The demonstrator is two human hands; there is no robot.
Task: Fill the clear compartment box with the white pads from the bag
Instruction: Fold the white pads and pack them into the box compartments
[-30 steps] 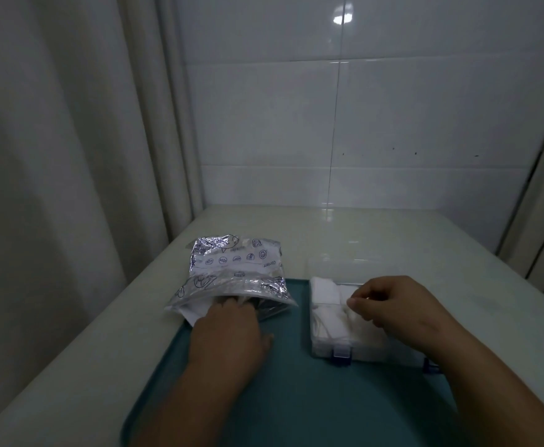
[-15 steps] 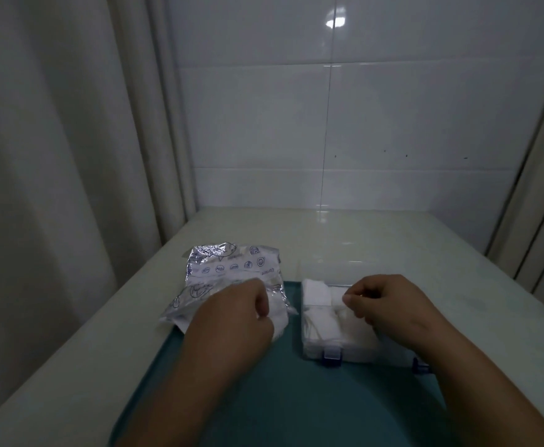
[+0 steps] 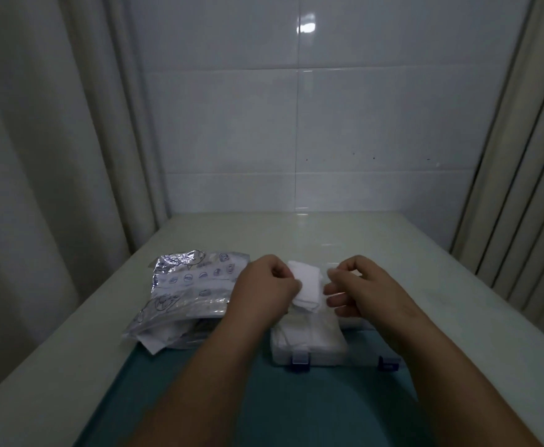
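Left hand (image 3: pixel 262 289), pad (image 3: pixel 306 285) now over box (image 3: pixel 328 359)

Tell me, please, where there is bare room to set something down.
Bare table runs from the bag and box back to the tiled wall, and right of the box. Teal tray shows bare between the forearms. Crowded: left hand holds a pad beside the right hand, above the box.

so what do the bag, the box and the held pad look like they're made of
Bag: thin plastic film, part clear and part silvery like foil; it is crinkled with sharp highlights.
Box: hard clear plastic with see-through walls and blue clips.
White pad: probably soft cotton or non-woven gauze; matte and limp.
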